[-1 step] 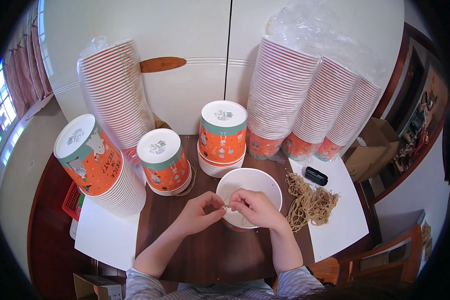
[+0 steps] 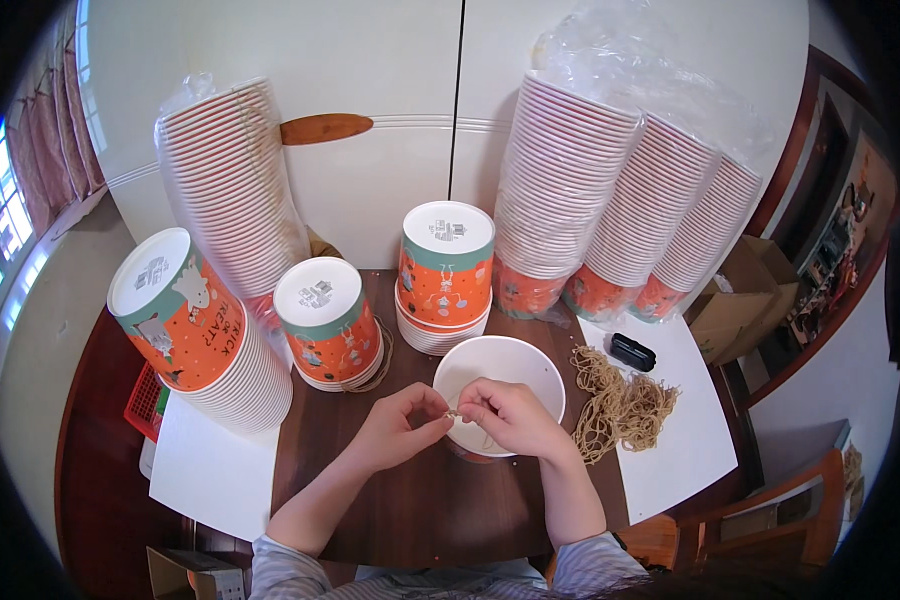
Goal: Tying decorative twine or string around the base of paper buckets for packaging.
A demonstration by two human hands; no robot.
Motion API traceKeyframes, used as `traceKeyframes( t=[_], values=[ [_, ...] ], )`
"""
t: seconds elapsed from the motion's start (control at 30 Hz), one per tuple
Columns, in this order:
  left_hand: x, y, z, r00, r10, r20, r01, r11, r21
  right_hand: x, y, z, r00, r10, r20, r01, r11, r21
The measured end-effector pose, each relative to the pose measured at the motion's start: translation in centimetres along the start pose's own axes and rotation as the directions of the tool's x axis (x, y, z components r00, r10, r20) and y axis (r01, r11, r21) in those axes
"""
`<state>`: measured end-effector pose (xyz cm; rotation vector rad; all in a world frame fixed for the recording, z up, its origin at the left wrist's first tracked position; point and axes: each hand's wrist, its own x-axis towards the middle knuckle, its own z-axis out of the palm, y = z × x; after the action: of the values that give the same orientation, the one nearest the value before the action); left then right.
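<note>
Head view: virtually no change vs. prev. frame; both hands held pose, so cord work prob. stood mid-step. L hand [image 2: 402,428] and R hand [image 2: 515,418] pinched 1 thin cord [image 2: 452,413] over open bucket [image 2: 535,375]; tan cord pile [image 2: 645,422] lay right of grip, 1 upturned bucket stack [image 2: 446,285] beyond.

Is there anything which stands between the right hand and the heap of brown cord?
In this view, yes: the right rim of the open bucket lies between the right hand and the cord heap. The black case lies beyond the heap, not between them.
</note>
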<state>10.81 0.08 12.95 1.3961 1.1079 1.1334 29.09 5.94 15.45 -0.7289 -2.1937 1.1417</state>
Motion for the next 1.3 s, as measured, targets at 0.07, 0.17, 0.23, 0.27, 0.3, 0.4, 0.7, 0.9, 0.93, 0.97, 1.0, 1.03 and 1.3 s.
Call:
traceKeyframes(
  t=[0.07,0.17,0.23,0.27,0.3,0.4,0.7,0.9,0.93,0.97,1.0,1.03,1.3],
  values=[
    [0.0,0.2,-0.2,0.988,0.15,-0.038,-0.136,0.96,0.246,0.0,0.0,0.0,1.0,-0.003,0.001,0.003,1.0,-0.011],
    [0.2,-0.2,-0.3,0.94,0.336,-0.058,-0.275,0.847,0.455,0.0,0.2,0.2,1.0,-0.02,-0.009,0.02,0.999,-0.026],
    [0.0,-0.3,-0.1,0.926,0.37,-0.08,-0.302,0.85,0.431,0.0,0.2,0.2,0.999,-0.035,-0.019,0.034,0.999,-0.028],
    [-0.1,-0.1,0.1,0.952,0.278,-0.124,-0.231,0.925,0.3,0.0,0.2,0.2,0.999,-0.028,-0.018,0.028,0.999,-0.031],
    [-0.2,0.0,0.3,0.972,0.179,-0.154,-0.154,0.975,0.161,-0.1,0.2,0.2,1.0,-0.022,-0.016,0.021,0.999,-0.034],
    [-0.3,0.1,0.5,0.977,0.145,-0.157,-0.131,0.987,0.093,0.0,0.0,0.3,1.0,-0.012,-0.014,0.012,1.0,-0.027],
    [-0.2,-0.3,0.3,0.979,0.123,-0.16,-0.103,0.986,0.128,0.1,0.2,0.7,0.999,-0.038,-0.03,0.037,0.999,-0.01],
    [-0.1,0.7,0.9,0.976,0.12,-0.18,-0.121,0.993,0.004,0.1,0.1,0.6,0.999,-0.024,-0.03,0.024,1.0,-0.01],
    [-0.1,0.6,0.8,0.976,0.12,-0.18,-0.121,0.993,0.004,0.1,0.0,0.5,0.999,-0.024,-0.03,0.023,1.0,-0.01],
    [-0.2,0.5,0.6,0.98,0.103,-0.171,-0.095,0.994,0.058,0.1,-0.1,0.5,1.0,-0.013,-0.024,0.013,1.0,-0.013],
    [-0.2,0.4,0.5,0.983,0.087,-0.162,-0.069,0.991,0.111,0.1,-0.2,0.5,1.0,-0.002,-0.018,0.002,1.0,-0.016],
    [-0.3,0.3,0.5,0.983,0.087,-0.163,-0.069,0.991,0.111,0.1,-0.1,0.5,1.0,-0.003,-0.017,0.002,1.0,-0.016],
    [-0.1,-0.1,0.5,0.978,0.099,-0.182,-0.091,0.995,0.049,0.0,0.1,0.5,0.995,-0.086,-0.048,0.08,0.991,-0.106]
  ],
)
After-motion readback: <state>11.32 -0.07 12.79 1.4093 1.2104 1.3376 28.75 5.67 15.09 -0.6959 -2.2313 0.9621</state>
